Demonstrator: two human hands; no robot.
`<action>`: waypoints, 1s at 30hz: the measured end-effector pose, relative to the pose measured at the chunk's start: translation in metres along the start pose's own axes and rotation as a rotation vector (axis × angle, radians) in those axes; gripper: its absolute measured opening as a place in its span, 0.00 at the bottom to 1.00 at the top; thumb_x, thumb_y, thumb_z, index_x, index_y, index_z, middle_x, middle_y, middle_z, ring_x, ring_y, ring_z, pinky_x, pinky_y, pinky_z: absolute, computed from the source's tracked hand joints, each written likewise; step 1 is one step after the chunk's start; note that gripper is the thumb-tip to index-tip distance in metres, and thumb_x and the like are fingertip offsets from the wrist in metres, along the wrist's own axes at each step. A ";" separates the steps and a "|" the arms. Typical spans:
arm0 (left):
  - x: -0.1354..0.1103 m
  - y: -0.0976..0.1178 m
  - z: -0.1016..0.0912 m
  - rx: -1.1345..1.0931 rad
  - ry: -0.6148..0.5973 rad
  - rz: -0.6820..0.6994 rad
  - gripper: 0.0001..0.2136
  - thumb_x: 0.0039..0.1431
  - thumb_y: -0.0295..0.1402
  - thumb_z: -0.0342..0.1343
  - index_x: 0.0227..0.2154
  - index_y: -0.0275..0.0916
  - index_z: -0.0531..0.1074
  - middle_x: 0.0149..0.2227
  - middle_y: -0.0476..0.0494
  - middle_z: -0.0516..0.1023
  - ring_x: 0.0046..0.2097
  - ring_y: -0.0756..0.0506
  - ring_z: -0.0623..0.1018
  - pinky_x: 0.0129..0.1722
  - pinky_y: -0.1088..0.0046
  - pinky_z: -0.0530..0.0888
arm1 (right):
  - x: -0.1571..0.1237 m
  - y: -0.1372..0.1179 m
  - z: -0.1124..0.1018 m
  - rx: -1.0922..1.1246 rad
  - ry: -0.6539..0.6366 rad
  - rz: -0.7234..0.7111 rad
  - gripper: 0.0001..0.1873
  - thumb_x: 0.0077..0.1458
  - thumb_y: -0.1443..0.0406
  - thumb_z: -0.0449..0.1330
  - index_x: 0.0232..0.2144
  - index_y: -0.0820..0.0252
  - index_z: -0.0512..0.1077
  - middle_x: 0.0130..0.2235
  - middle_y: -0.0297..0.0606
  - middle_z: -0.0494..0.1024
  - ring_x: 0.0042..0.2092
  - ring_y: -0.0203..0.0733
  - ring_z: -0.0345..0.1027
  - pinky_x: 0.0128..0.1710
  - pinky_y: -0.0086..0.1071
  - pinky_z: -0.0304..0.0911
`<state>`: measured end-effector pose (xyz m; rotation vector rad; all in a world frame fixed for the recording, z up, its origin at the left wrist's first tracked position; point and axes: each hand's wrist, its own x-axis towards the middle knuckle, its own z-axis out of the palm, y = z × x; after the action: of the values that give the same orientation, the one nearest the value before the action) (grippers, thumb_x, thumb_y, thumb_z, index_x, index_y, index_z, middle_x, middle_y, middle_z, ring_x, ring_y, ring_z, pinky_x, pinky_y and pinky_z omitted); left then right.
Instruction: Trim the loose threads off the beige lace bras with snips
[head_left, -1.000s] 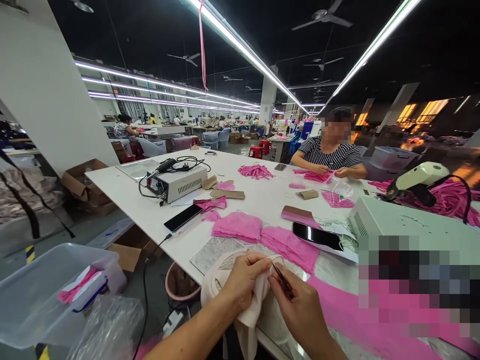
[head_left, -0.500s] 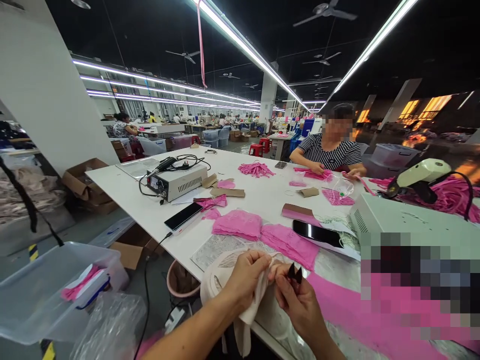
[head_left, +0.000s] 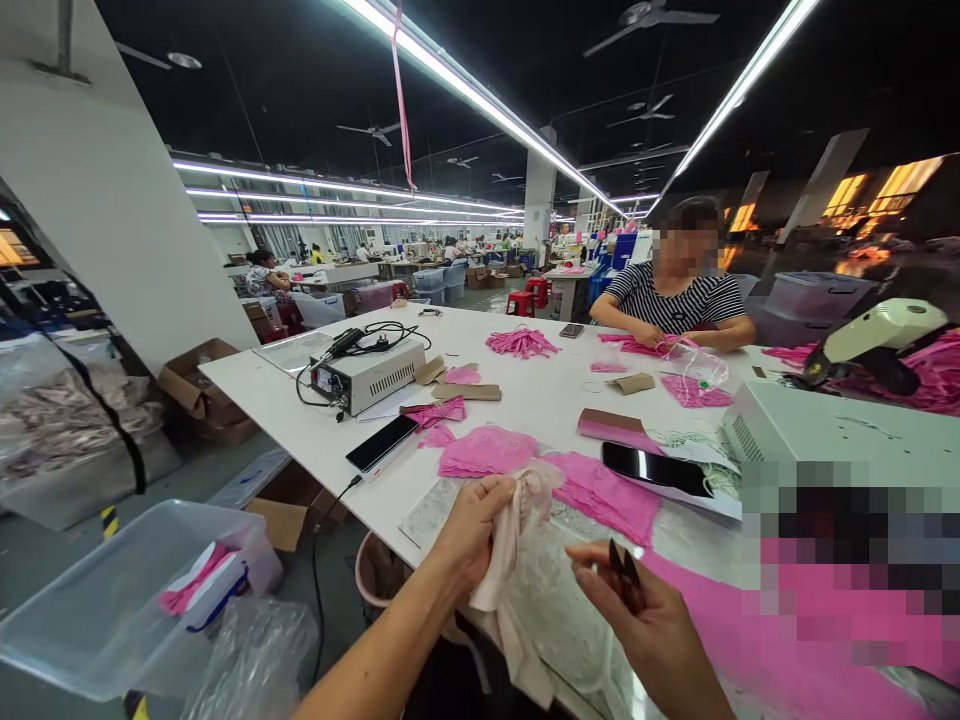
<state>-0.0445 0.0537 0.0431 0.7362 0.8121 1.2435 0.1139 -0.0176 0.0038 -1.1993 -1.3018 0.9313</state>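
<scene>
Left grip (head_left: 474,528) pinching pale fabric (head_left: 492,577), right grip (head_left: 643,605) holding snips (head_left: 624,566)

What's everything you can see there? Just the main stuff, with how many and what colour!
Table: 1, white, centre
Cloth: 1, cream, table's near edge
Snips: 1, dark, right of cloth
Fabric stacks: 2, pink, just beyond cloth
Phones: 3, dark, on table
Electrical box: 1, grey, table's left
Machine: 1, pale green, table's right
Open bin: 1, clear, left floor
Co-worker: 1, striped top, across table
Stools: several, red, background
Left hand: 1, bare, holding cloth
Right hand: 1, bare, holding snips
</scene>
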 end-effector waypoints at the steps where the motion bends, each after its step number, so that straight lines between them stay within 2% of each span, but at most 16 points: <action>1: -0.004 -0.002 0.001 0.014 -0.027 -0.019 0.15 0.35 0.38 0.69 0.20 0.31 0.72 0.18 0.50 0.70 0.20 0.53 0.66 0.23 0.77 0.62 | 0.011 -0.006 -0.002 -0.058 0.025 -0.045 0.17 0.47 0.55 0.62 0.37 0.59 0.73 0.20 0.27 0.60 0.22 0.34 0.51 0.22 0.28 0.54; 3: -0.012 -0.004 0.001 0.055 -0.109 -0.057 0.15 0.37 0.38 0.68 0.21 0.31 0.73 0.18 0.50 0.70 0.21 0.54 0.66 0.23 0.78 0.62 | 0.029 -0.017 -0.001 -0.086 -0.009 -0.095 0.21 0.45 0.57 0.63 0.42 0.58 0.71 0.24 0.30 0.66 0.23 0.36 0.54 0.24 0.29 0.57; 4: -0.014 -0.004 0.001 0.079 -0.143 -0.068 0.14 0.38 0.38 0.68 0.21 0.32 0.73 0.18 0.50 0.70 0.21 0.54 0.65 0.23 0.78 0.61 | 0.035 -0.020 0.002 -0.080 -0.043 -0.110 0.18 0.44 0.57 0.64 0.38 0.58 0.72 0.26 0.32 0.67 0.26 0.38 0.58 0.26 0.30 0.59; 6: -0.018 -0.002 -0.001 0.130 -0.178 -0.075 0.14 0.39 0.39 0.68 0.20 0.32 0.73 0.19 0.50 0.70 0.21 0.54 0.65 0.24 0.78 0.60 | 0.043 -0.023 0.010 -0.060 -0.143 -0.082 0.11 0.46 0.57 0.61 0.27 0.59 0.70 0.23 0.31 0.65 0.25 0.37 0.56 0.25 0.29 0.56; 8: -0.021 0.002 -0.004 0.198 -0.178 -0.056 0.15 0.40 0.40 0.67 0.21 0.32 0.74 0.20 0.50 0.71 0.23 0.53 0.66 0.25 0.78 0.60 | 0.045 -0.024 0.017 -0.045 -0.199 -0.062 0.14 0.48 0.56 0.59 0.19 0.59 0.65 0.20 0.28 0.60 0.23 0.35 0.52 0.23 0.28 0.52; 11: -0.027 0.014 -0.006 0.347 -0.211 -0.004 0.15 0.40 0.41 0.67 0.26 0.32 0.76 0.23 0.49 0.72 0.26 0.52 0.67 0.27 0.77 0.61 | 0.046 -0.028 0.020 -0.019 -0.241 -0.052 0.18 0.48 0.54 0.58 0.17 0.59 0.61 0.19 0.26 0.55 0.22 0.33 0.47 0.21 0.28 0.47; 14: -0.036 0.026 -0.006 0.417 -0.215 0.023 0.15 0.40 0.41 0.67 0.24 0.31 0.77 0.21 0.51 0.70 0.24 0.53 0.64 0.26 0.78 0.59 | 0.049 -0.040 0.019 0.085 -0.340 0.002 0.19 0.46 0.53 0.61 0.18 0.60 0.63 0.19 0.26 0.54 0.22 0.32 0.46 0.21 0.27 0.45; 19: -0.058 0.036 -0.015 0.265 -0.142 -0.128 0.17 0.33 0.41 0.70 0.23 0.31 0.76 0.19 0.50 0.72 0.20 0.54 0.65 0.23 0.78 0.60 | 0.042 -0.052 0.032 0.343 -0.442 0.182 0.21 0.40 0.49 0.65 0.20 0.59 0.64 0.18 0.24 0.55 0.20 0.30 0.45 0.19 0.27 0.44; 22: -0.078 0.035 -0.027 0.225 -0.060 -0.138 0.17 0.32 0.41 0.70 0.22 0.31 0.76 0.18 0.49 0.72 0.19 0.55 0.66 0.22 0.79 0.60 | 0.029 -0.048 0.049 0.347 -0.472 0.181 0.20 0.40 0.51 0.66 0.21 0.60 0.66 0.19 0.26 0.58 0.21 0.31 0.50 0.19 0.26 0.47; 27: -0.132 0.037 -0.047 0.157 0.061 -0.145 0.18 0.28 0.40 0.72 0.20 0.29 0.78 0.18 0.46 0.74 0.19 0.55 0.67 0.21 0.79 0.62 | 0.007 -0.041 0.073 0.416 -0.654 0.250 0.17 0.39 0.55 0.67 0.28 0.61 0.72 0.22 0.30 0.67 0.23 0.34 0.57 0.22 0.27 0.52; 30: -0.166 0.035 -0.057 0.073 0.219 -0.099 0.17 0.26 0.40 0.72 0.18 0.30 0.77 0.18 0.46 0.74 0.18 0.54 0.68 0.20 0.79 0.62 | 0.002 -0.038 0.077 0.430 -0.745 0.260 0.26 0.36 0.55 0.69 0.39 0.60 0.73 0.22 0.29 0.67 0.21 0.31 0.53 0.19 0.25 0.47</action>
<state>-0.1325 -0.1010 0.0635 0.6169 1.0659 1.2241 0.0332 -0.0139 0.0329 -0.7006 -1.4103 1.8598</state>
